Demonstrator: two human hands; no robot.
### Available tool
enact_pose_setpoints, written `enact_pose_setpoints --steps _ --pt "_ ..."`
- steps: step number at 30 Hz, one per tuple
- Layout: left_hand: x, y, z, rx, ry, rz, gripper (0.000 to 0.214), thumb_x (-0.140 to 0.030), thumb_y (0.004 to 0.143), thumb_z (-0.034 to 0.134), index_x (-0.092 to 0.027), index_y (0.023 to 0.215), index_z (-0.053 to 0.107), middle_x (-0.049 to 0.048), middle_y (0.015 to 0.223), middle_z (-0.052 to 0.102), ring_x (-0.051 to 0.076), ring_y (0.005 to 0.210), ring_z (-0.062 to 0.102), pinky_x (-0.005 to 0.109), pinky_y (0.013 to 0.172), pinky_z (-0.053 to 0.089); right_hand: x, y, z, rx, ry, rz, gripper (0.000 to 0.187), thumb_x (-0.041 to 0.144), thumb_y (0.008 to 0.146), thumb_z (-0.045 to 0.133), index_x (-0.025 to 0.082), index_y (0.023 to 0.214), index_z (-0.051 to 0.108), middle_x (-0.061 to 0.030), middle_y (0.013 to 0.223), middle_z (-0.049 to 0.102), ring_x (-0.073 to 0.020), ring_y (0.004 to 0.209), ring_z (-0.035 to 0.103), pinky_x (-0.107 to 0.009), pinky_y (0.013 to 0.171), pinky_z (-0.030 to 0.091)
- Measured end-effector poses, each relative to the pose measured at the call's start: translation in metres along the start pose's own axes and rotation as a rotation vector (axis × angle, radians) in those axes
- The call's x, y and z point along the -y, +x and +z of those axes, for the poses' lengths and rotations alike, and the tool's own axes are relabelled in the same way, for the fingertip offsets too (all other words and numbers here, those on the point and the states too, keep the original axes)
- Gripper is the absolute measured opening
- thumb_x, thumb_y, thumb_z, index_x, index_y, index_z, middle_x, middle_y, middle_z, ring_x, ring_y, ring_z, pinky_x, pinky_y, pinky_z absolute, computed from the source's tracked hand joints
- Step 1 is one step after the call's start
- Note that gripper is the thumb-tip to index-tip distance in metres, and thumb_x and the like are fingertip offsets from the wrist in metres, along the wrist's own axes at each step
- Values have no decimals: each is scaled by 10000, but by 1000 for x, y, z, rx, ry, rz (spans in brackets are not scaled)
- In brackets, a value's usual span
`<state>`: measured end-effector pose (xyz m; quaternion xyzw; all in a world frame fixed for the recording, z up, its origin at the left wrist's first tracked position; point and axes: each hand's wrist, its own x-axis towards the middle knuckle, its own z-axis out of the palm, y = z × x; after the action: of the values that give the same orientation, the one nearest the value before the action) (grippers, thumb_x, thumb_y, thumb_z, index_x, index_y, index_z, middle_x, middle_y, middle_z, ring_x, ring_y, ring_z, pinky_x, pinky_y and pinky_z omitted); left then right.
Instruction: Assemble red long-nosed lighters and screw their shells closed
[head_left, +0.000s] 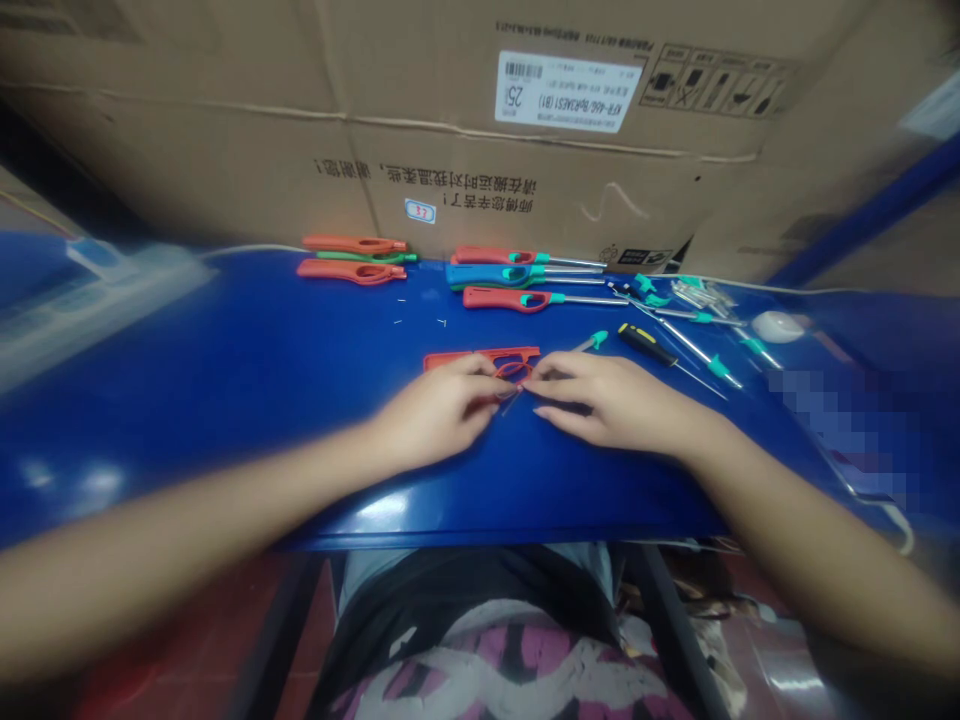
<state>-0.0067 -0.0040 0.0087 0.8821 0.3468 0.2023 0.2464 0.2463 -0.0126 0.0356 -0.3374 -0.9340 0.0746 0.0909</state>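
My left hand [454,410] and my right hand [600,400] meet over the blue table, fingertips pinched close together. Between them is a red lighter handle shell [480,356], lying just behind the fingers with its trigger loop showing. A thin pale piece sticks out below the fingertips; it is too small and blurred to name. Both hands are closed on parts of the red lighter shell, though the fingers cover the exact grip. Behind my right hand a metal tube with a green tip [598,340] points up to the right.
Orange and green lighter handles [352,270] lie at the back left. Long-necked lighters [525,299] lie at the back centre. A black and yellow screwdriver [646,345] and loose metal tubes [697,345] are on the right, near a white round object [778,327]. A cardboard box [300,120] stands behind.
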Motion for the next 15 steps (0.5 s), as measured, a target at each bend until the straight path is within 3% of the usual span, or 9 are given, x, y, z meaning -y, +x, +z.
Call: enact_pose_setpoints --steps 6,15 --pt "-1 1 -3 -8 -67 -69 339 -130 912 579 -199 1202 739 80 1095 659 204 967 671 346 892 556 -2 -1 2 18 -33 -28 338 309 974 580 209 1276 694 -124 1264 662 -281 1095 666 -425 901 567" --pt "-1 0 -1 3 11 -4 352 -129 930 559 -221 1226 727 79 1136 653 211 1001 661 363 953 530 -2 2 4 -25 -24 -12 317 319 981 564 186 1248 669 -114 1241 673 -254 1065 671 -391 890 557"
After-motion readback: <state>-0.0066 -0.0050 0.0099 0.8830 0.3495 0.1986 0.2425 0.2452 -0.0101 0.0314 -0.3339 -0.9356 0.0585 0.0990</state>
